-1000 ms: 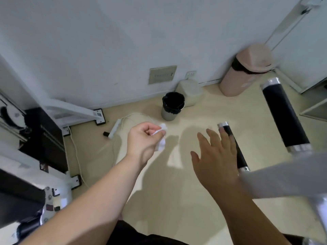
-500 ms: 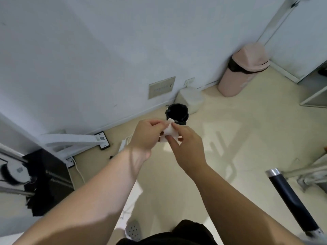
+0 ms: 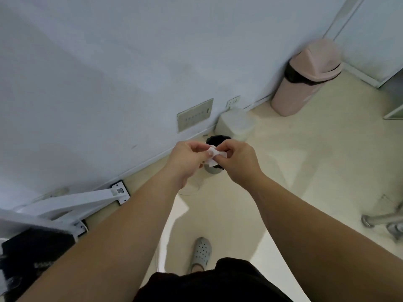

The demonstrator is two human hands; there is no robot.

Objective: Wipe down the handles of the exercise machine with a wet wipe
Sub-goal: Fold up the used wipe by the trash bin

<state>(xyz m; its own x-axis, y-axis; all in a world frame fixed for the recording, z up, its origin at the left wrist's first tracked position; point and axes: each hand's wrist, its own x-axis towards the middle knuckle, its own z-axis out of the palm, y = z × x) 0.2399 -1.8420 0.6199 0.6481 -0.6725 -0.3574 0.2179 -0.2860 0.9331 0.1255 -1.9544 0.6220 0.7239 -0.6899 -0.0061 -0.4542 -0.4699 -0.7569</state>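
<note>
A small crumpled white wet wipe is pinched between both hands at arm's length. My left hand grips its left side with thumb and fingers. My right hand grips its right side. Both hands hover above a small black-lined bin on the floor by the wall. The machine's black handles are out of view; only its white frame leg and dark base show at the lower left.
A pink swing-lid bin stands in the corner, a white container by the wall sockets. A grey clog is on the cream floor below me. Metal tube feet lie at the right edge.
My right hand left the black handle and joined the left on the wipe. The view swung away from the handles, which dropped out of sight, and closer to the small bin.
</note>
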